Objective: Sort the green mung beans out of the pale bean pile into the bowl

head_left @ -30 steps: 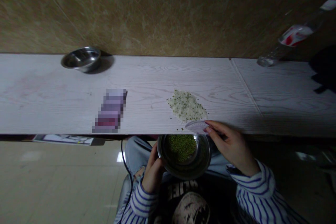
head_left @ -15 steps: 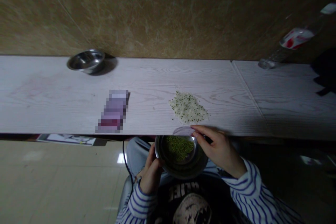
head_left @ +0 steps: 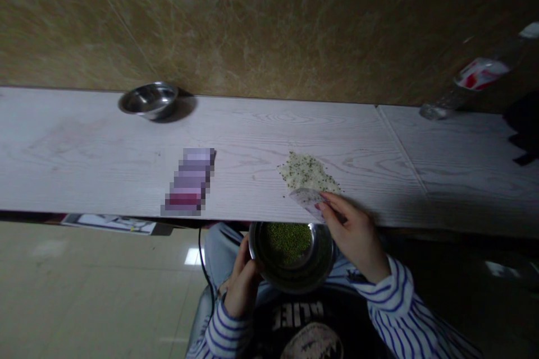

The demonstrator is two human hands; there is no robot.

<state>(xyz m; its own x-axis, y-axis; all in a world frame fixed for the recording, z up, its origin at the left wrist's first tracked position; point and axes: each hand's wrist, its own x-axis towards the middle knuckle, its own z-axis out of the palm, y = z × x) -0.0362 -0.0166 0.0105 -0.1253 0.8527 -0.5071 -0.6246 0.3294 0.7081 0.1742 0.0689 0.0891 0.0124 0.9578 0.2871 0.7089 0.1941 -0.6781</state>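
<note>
My left hand (head_left: 242, 282) grips the left rim of a steel bowl (head_left: 295, 283), held over my lap just below the table's front edge. Small green beans (head_left: 288, 240) cover part of the bowl's bottom. Between the thumb and fingers of my right hand (head_left: 351, 233) is a thin, translucent, pale purple disc (head_left: 306, 197), tilted at the near side of a grain pile. That pile of white rice mixed with green beans (head_left: 310, 173) lies on the table. The disc hides the pile's near edge.
On the pale wood-grain table (head_left: 244, 162), a second steel bowl (head_left: 148, 101) stands near the wall. A blurred-out flat rectangle (head_left: 189, 182) lies left of the pile. A clear plastic bottle (head_left: 480, 74) stands at the right, beside a dark object (head_left: 524, 129).
My right hand has moved the purple disc from above the bowl's far rim forward onto the near edge of the pile. My left hand still holds the bowl. The view has shifted slightly.
</note>
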